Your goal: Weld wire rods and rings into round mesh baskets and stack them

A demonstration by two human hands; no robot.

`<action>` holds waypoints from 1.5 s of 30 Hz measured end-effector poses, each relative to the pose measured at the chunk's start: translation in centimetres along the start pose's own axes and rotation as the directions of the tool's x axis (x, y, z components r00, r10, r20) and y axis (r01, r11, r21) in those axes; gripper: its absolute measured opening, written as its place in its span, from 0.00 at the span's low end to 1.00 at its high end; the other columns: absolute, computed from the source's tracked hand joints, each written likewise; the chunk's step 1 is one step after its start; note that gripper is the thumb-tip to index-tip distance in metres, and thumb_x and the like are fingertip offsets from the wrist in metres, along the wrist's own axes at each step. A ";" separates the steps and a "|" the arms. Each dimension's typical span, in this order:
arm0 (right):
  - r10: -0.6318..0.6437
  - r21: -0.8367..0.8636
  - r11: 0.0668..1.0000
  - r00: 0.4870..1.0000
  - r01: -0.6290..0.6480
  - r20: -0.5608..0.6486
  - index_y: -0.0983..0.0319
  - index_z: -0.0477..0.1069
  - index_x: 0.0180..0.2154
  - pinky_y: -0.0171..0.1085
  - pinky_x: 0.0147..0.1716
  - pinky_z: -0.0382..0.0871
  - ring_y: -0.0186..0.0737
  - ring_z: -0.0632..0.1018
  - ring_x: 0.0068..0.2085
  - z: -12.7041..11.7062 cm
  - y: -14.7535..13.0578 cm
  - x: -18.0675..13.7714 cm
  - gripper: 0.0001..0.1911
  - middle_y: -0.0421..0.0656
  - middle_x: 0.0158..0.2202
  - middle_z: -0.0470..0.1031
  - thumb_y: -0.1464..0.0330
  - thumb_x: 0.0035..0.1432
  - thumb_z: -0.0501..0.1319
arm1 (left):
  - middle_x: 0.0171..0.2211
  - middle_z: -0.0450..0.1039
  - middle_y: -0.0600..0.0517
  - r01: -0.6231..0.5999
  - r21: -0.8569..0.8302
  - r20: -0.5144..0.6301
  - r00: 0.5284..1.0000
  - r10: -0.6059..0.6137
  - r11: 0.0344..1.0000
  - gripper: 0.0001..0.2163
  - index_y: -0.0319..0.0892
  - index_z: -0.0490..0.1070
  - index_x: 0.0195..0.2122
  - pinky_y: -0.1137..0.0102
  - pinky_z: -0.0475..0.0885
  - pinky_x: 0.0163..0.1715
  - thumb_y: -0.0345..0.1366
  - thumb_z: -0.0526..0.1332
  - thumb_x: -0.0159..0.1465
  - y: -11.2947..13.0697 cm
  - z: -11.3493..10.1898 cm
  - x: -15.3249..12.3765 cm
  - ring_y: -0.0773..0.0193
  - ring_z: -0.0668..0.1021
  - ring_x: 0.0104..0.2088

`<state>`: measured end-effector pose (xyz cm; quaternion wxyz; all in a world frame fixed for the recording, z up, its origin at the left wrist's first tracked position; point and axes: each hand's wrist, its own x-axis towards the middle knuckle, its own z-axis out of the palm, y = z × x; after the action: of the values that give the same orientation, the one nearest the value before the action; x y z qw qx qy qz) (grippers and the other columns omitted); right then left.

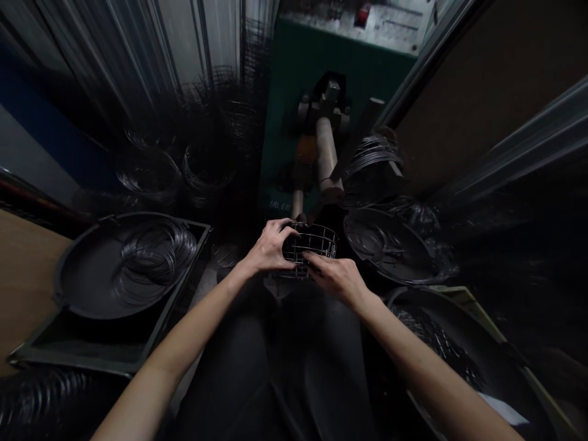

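Observation:
A round wire basket (321, 240) with thin metal bars is held in front of my lap, just below the machine's arms. My left hand (272, 246) grips its left side, thumb and fingers curled around the wires. My right hand (337, 277) is closed at the near side of the basket, fingertips pressed on the wires. Whether a separate small wire is pinched in the right fingers is too dark to tell. Right above the basket is the thick metal arm (327, 153) of a green machine (289, 73), with a thinner rod (297, 202) beside it.
On the left, a black pan (87, 275) with wire rings (158, 254) rests on a crate (92, 343). At right are another pan (399, 245) and a larger one (487, 324) with bent wire pieces. Wire ring stacks (149, 171) stand behind at left; more wire (374, 156) hangs beside the machine.

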<state>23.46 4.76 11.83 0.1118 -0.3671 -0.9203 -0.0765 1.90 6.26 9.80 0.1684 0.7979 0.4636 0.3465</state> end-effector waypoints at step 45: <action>0.486 0.479 0.812 0.840 -0.334 -0.239 0.61 0.74 0.43 0.36 0.38 0.66 0.39 0.74 0.35 1.2 4.1 2.6 0.15 0.45 0.36 0.74 0.60 0.60 0.57 | 0.51 0.65 0.46 0.153 0.005 0.058 0.986 -0.153 0.988 0.35 0.39 0.64 0.51 0.55 0.63 0.57 0.44 0.74 0.44 -3.7 -3.3 7.0 0.51 0.67 0.54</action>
<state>24.27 9.64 11.63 0.3639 -0.5074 -0.7765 0.0849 -0.41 13.94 12.72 0.2077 0.7696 0.5187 0.3090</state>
